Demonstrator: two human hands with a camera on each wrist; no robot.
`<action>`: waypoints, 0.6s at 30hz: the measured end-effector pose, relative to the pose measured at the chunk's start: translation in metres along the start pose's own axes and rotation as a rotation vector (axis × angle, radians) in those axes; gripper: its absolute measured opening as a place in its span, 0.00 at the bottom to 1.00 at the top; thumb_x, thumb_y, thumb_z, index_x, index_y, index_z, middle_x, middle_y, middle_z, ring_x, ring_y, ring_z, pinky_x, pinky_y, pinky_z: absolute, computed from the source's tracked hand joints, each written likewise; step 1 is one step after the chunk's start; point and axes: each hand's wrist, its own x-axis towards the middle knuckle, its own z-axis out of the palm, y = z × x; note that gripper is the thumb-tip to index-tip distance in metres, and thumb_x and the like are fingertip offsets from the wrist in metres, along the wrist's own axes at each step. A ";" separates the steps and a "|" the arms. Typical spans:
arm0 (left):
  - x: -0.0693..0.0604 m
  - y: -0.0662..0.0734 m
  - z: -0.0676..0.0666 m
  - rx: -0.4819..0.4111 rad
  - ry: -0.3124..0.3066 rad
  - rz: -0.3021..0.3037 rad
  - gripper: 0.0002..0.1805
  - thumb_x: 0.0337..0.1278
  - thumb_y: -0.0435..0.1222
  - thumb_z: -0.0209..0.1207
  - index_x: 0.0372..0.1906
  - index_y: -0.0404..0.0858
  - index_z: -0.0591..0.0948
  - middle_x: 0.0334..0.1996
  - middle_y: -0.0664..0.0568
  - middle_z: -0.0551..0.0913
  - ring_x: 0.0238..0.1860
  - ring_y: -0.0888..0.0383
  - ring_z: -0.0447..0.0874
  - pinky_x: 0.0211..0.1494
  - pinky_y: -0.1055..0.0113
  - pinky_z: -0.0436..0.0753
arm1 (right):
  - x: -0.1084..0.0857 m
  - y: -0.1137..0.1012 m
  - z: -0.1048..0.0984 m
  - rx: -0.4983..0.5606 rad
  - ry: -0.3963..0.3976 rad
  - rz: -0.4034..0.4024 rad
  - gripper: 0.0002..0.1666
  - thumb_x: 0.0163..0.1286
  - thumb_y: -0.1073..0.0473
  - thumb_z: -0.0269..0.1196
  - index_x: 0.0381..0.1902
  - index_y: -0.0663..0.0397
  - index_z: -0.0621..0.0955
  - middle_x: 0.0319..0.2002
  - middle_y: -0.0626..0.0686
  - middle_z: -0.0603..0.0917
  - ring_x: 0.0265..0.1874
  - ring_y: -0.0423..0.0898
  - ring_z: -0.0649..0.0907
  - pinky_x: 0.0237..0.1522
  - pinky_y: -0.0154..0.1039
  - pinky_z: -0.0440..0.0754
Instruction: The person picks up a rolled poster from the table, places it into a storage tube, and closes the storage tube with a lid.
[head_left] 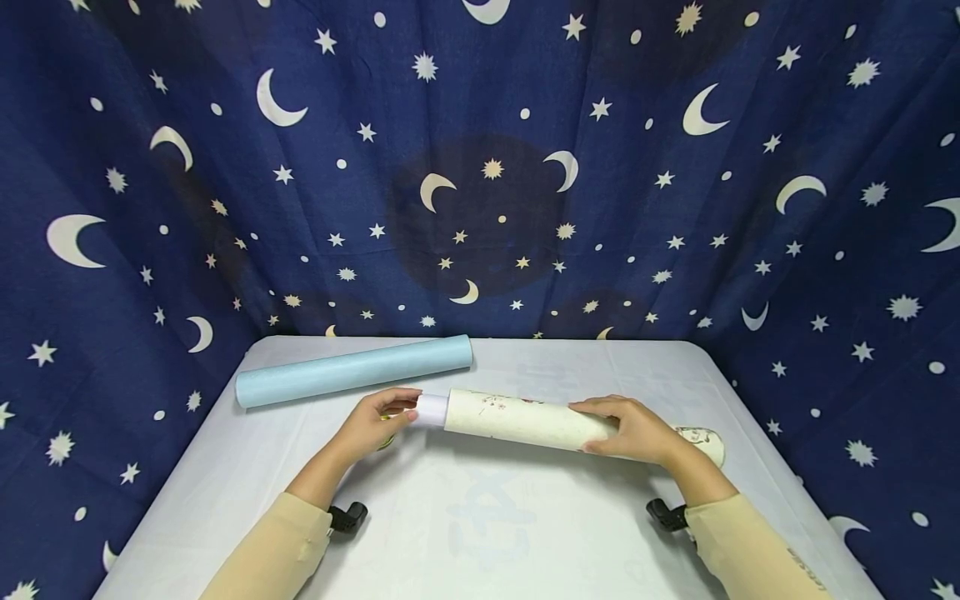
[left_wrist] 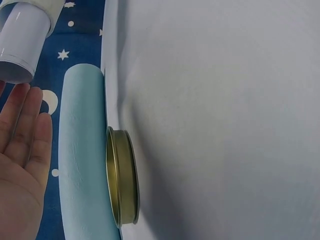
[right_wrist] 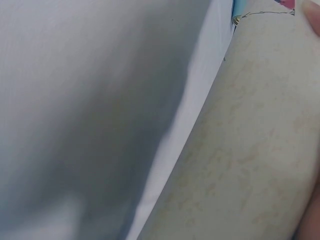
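Note:
A cream roll [head_left: 517,418] with a flower-and-branch pattern lies slantwise across the table, and its mottled surface [right_wrist: 240,130] fills the right side of the right wrist view. From its left end sticks out a glossy white cylinder [head_left: 431,410], with a round end [left_wrist: 22,42] in the left wrist view. My left hand [head_left: 378,423] has its fingertips at that white end, the fingers fairly straight; the thumb is hidden in the wrist view. My right hand [head_left: 633,429] grips the cream roll right of its middle, thumb on the near side and fingers over the top.
Behind the left hand lies a light blue roll [head_left: 352,372]. A gold ring-shaped piece [left_wrist: 127,175] stands on edge near it, mostly hidden by the left hand in the head view. The white-covered table [head_left: 570,533] is backed by a dark blue star-and-moon curtain [head_left: 480,308].

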 end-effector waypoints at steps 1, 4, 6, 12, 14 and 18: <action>0.000 0.000 0.001 0.003 -0.002 -0.003 0.21 0.64 0.41 0.66 0.59 0.40 0.82 0.55 0.49 0.85 0.52 0.51 0.85 0.55 0.59 0.83 | 0.000 -0.001 0.000 0.005 -0.002 0.004 0.38 0.52 0.41 0.78 0.62 0.35 0.82 0.58 0.44 0.83 0.58 0.51 0.79 0.54 0.52 0.78; 0.002 0.000 0.003 0.003 -0.009 0.006 0.21 0.63 0.41 0.67 0.58 0.40 0.83 0.54 0.49 0.85 0.53 0.50 0.84 0.56 0.58 0.82 | 0.000 -0.002 0.000 0.005 -0.005 0.009 0.38 0.52 0.41 0.78 0.62 0.34 0.82 0.58 0.44 0.83 0.58 0.50 0.79 0.54 0.51 0.78; 0.002 0.001 0.005 0.000 -0.013 0.018 0.21 0.62 0.40 0.67 0.58 0.39 0.83 0.54 0.48 0.85 0.54 0.49 0.84 0.58 0.56 0.81 | 0.001 -0.003 0.000 0.002 -0.004 0.010 0.38 0.52 0.41 0.78 0.62 0.33 0.82 0.58 0.44 0.83 0.58 0.50 0.79 0.54 0.51 0.78; 0.003 0.009 0.008 -0.005 -0.011 0.061 0.20 0.62 0.35 0.67 0.57 0.34 0.82 0.54 0.43 0.84 0.55 0.43 0.82 0.62 0.48 0.78 | 0.001 -0.003 0.001 -0.004 -0.002 0.003 0.38 0.52 0.42 0.78 0.62 0.34 0.82 0.58 0.44 0.83 0.58 0.51 0.79 0.54 0.52 0.78; 0.004 0.012 0.010 -0.006 -0.009 0.057 0.19 0.62 0.33 0.66 0.57 0.32 0.82 0.54 0.41 0.84 0.56 0.40 0.81 0.63 0.46 0.76 | 0.001 -0.003 0.001 0.000 -0.001 0.003 0.38 0.52 0.42 0.79 0.62 0.34 0.82 0.58 0.44 0.83 0.58 0.51 0.79 0.54 0.52 0.78; 0.005 0.013 0.013 -0.009 -0.018 0.051 0.19 0.60 0.31 0.67 0.56 0.32 0.82 0.54 0.42 0.84 0.56 0.41 0.80 0.63 0.46 0.76 | 0.001 -0.003 0.001 0.002 -0.001 0.005 0.38 0.52 0.42 0.79 0.62 0.33 0.82 0.59 0.44 0.82 0.58 0.51 0.79 0.55 0.52 0.78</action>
